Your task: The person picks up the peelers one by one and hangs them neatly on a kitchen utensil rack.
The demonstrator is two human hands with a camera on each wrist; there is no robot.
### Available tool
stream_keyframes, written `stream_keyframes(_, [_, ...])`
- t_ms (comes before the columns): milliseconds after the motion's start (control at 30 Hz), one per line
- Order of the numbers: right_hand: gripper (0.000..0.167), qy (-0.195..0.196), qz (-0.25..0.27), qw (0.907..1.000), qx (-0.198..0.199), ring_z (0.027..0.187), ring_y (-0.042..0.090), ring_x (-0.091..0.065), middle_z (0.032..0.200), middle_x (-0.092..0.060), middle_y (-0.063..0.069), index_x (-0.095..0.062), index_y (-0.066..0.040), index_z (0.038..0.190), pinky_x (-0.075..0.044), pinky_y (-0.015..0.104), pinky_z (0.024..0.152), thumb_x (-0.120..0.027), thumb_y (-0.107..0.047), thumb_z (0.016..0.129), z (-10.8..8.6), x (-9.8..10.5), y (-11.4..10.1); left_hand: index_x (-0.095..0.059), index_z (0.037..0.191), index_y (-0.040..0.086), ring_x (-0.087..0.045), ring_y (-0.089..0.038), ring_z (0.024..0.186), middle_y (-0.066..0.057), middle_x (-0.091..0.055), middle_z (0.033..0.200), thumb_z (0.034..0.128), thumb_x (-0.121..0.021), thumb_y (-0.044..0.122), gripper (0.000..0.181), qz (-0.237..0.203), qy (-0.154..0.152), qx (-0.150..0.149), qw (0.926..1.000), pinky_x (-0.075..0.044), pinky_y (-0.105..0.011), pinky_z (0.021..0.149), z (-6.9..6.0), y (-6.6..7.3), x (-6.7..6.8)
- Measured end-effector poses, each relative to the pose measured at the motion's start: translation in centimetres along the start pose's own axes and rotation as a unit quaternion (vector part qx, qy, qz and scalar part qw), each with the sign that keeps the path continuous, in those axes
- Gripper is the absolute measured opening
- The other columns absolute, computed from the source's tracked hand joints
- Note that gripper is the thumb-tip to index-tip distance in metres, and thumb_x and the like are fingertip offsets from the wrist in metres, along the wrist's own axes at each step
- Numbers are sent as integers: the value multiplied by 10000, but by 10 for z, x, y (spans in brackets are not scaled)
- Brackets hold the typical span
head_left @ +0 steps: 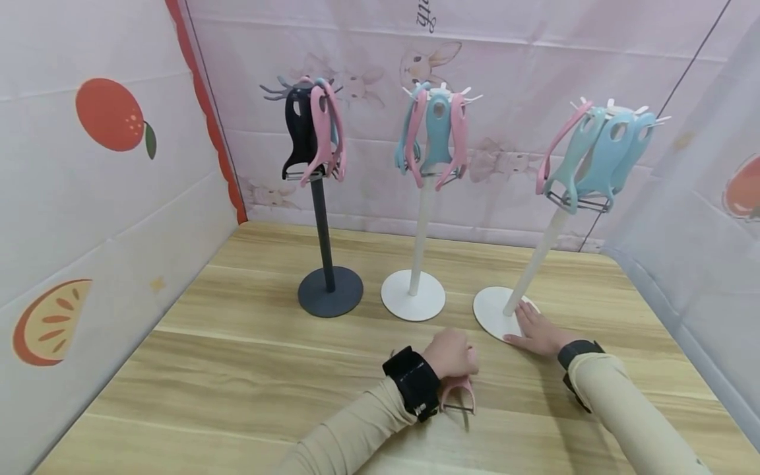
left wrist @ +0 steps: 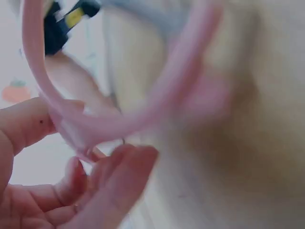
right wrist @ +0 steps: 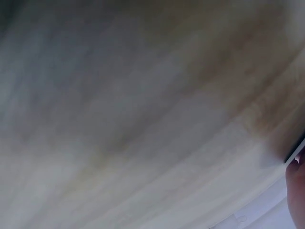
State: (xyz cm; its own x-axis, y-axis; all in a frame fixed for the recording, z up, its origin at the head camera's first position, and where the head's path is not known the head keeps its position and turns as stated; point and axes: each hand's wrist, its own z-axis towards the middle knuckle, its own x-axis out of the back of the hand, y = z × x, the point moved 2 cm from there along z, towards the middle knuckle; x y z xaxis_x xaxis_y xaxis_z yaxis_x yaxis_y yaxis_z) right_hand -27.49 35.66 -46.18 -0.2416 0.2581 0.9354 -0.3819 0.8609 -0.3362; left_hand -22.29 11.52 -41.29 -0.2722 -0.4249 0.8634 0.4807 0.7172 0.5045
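My left hand (head_left: 449,353) grips a pink peeler (head_left: 457,381) low over the wooden table, with the blade end pointing toward me. In the left wrist view, the fingers (left wrist: 126,176) hold its pink handle close to the forked head (left wrist: 109,125). Further right, my right hand (head_left: 537,330) rests on the round white base (head_left: 491,311) of the right stand, fingers beside the pole and thumb near the rim. This stand leans to the right in view, and one pink and several blue peelers (head_left: 614,148) hang from its hooks.
A white stand (head_left: 420,237) in the middle carries pink and blue peelers (head_left: 439,132). Left of it, a dark stand (head_left: 322,231) holds black and pink peelers (head_left: 301,128). Printed cloth walls (head_left: 356,198) border the wooden table (head_left: 237,369) at the back and sides.
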Motion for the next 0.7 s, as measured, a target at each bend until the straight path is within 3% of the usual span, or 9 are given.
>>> stream_keyframes(100, [849, 70, -87, 9999, 79, 1279, 532, -34, 1387, -46, 417, -125, 251, 1312, -59, 586, 1019, -510, -388, 908, 1, 0, 0, -473, 495, 121, -398, -41, 429, 86, -407, 452, 729, -711, 215, 346, -1061, 253, -54, 9940, -318, -156, 421, 5, 0, 16])
stream_keyframes(167, [844, 116, -145, 9998, 103, 1277, 533, -40, 1385, -49, 419, -127, 252, 1312, -68, 588, 1017, -514, -380, 907, 2, 0, 2, -553, 564, 96, -433, -31, 469, 79, -480, 501, 728, -741, 238, 287, -1631, 527, -204, 9850, -347, -146, 448, 10, 3, 31])
stream_keyframes(233, [841, 127, -168, 9997, 80, 1279, 530, -41, 1386, -45, 418, -127, 249, 1314, -73, 589, 1017, -517, -376, 907, 3, -1, 4, -615, 679, 71, -471, -33, 533, 64, -537, 583, 741, -745, 245, 226, -2044, 866, -357, 9744, -378, -144, 492, 15, 9, 48])
stream_keyframes(333, [845, 93, -219, 9997, 25, 1282, 526, -41, 1388, -40, 416, -121, 246, 1317, -75, 587, 1018, -516, -379, 908, 4, -1, 6, -639, 809, 44, -507, -41, 598, 32, -579, 667, 764, -735, 255, 236, -2295, 1517, -672, 9591, -411, -138, 548, 24, 19, 73])
stream_keyframes(500, [844, 222, -268, 9993, 139, 1265, 545, -80, 1367, -85, 436, -154, 256, 1303, -105, 602, 1004, -517, -393, 904, 2, 1, 1, -619, 961, 17, -534, -35, 637, -14, -615, 751, 801, -705, 215, 269, -2800, 2365, -1075, 9242, -437, -130, 580, 38, 41, 111])
stream_keyframes(700, [866, 326, -428, 9982, 249, 1261, 542, -115, 1352, -132, 442, -182, 253, 1300, -137, 596, 1003, -473, -462, 909, 0, -2, -3, -634, 994, 14, -557, -54, 608, -57, -642, 759, 821, -684, 164, 234, -3168, 3401, -1608, 8707, -431, -132, 566, 59, 72, 155])
